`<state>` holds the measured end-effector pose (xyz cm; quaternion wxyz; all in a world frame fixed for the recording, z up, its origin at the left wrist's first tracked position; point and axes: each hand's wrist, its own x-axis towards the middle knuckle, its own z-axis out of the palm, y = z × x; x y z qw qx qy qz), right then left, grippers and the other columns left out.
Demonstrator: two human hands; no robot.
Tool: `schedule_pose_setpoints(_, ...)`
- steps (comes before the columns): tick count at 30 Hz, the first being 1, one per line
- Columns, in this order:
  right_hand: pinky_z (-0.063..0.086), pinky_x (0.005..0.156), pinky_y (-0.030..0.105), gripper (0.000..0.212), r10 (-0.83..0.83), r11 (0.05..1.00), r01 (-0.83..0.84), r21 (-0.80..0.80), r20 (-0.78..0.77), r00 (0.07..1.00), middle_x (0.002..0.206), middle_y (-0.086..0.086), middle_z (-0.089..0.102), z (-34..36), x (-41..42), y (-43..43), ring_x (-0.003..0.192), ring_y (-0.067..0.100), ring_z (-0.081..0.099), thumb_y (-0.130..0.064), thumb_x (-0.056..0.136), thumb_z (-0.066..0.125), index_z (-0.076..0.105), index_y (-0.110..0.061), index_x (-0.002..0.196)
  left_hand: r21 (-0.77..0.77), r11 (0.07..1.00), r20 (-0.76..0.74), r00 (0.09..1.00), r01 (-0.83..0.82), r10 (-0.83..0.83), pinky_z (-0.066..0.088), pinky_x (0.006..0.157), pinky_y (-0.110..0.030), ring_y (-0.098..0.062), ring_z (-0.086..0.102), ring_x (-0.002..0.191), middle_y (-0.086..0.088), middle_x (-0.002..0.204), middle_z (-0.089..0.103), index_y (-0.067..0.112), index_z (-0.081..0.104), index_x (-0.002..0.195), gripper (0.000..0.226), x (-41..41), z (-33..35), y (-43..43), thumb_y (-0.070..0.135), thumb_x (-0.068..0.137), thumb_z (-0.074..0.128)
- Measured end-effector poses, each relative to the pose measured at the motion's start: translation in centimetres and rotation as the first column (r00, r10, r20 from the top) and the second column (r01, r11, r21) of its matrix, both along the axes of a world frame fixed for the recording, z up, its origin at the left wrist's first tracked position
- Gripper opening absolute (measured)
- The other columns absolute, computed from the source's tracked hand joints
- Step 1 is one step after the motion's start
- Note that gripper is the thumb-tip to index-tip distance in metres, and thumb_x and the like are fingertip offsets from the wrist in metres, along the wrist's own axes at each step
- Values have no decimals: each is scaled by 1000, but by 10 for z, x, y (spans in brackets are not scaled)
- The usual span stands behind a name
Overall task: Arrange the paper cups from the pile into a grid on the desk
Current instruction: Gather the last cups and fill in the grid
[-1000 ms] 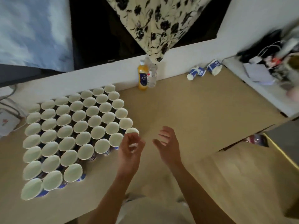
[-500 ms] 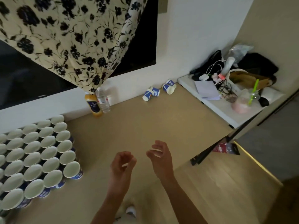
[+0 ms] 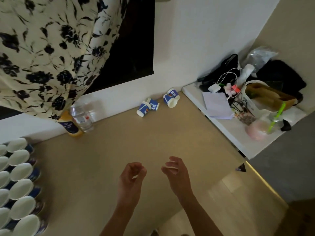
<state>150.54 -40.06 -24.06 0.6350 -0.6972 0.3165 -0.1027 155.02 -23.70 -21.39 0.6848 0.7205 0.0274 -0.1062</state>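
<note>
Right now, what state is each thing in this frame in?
Left hand: empty, fingers loosely curled.
Right hand: empty, fingers loosely curled.
Grid cups: upright, mouths up.
Loose cups: tipped on their sides by the wall.
Water bottle: upright.
Juice bottle: upright.

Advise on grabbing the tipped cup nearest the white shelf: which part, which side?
Probably the blue side wall of the tipped cup, taken from above with the right hand pinching across it. The cup lies on its side with its mouth toward the person, so the wall is exposed on top.
</note>
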Motion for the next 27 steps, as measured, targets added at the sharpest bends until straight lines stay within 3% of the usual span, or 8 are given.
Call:
schedule_pose_setpoints(6,51,70,12,47,85,996,-84,19,-100,991,101,9,68,-16,72,-26,83,11,68,-12,81,82,55,-17,120,10,998,-6,998,-62,62,51,77,-39,-9,63,80,-3,89,70,12,65,96,13,51,10,-25,1,91,68)
schedule_pose_setpoints(9,49,68,11,57,133,991,-133,10,-143,981,99,8,66,-30,127,-35,80,16,65,-15,81,83,52,-9,129,-22,990,-13,990,-142,142,50,75,-31,-9,62,79,-3,88,69,8,64,96,13,66,11,-31,6,87,73)
schedule_pose_setpoints(12,47,75,22,62,142,989,-148,-18,-191,971,106,7,68,-39,191,-46,88,17,65,-29,82,82,49,-11,132,0,972,-32,972,-234,234,51,72,-26,-10,63,81,-3,89,70,10,65,96,21,73,9,-34,22,80,69)
schedule_pose_setpoints(16,36,79,18,70,88,996,-93,-6,-273,958,107,-2,55,-48,280,-60,103,17,57,-40,84,78,47,-3,134,11,944,-35,943,-331,331,52,70,-22,-12,64,81,-1,88,71,13,65,98,21,78,3,-36,23,79,70)
schedule_pose_setpoints(18,42,83,27,75,30,999,-16,49,-297,954,116,-1,54,-54,323,-65,107,19,57,-41,81,80,44,-3,135,24,929,-49,928,-368,369,53,68,-20,-14,65,82,0,88,72,16,66,97,21,84,-1,-39,24,78,70)
schedule_pose_setpoints(21,47,80,31,74,-26,995,57,79,-348,937,120,3,62,-71,372,-69,98,19,62,-42,77,82,47,-3,130,44,907,-57,905,-419,421,53,66,-21,-15,67,81,-2,88,73,26,69,92,21,94,-7,-41,33,74,74)
schedule_pose_setpoints(24,46,78,32,88,-57,989,109,103,-416,908,125,6,58,-83,402,-68,93,20,57,-52,74,82,43,-6,138,47,890,-56,889,-453,455,52,65,-21,-16,67,80,-3,85,73,31,70,90,18,99,-13,-41,23,74,72)
schedule_pose_setpoints(27,53,92,40,101,-42,992,94,86,-476,879,129,8,56,-94,419,-64,107,25,61,-63,67,80,41,-7,141,61,872,-69,869,-486,489,53,63,-20,-19,67,79,-5,83,73,24,70,90,18,100,-20,-38,19,73,71)
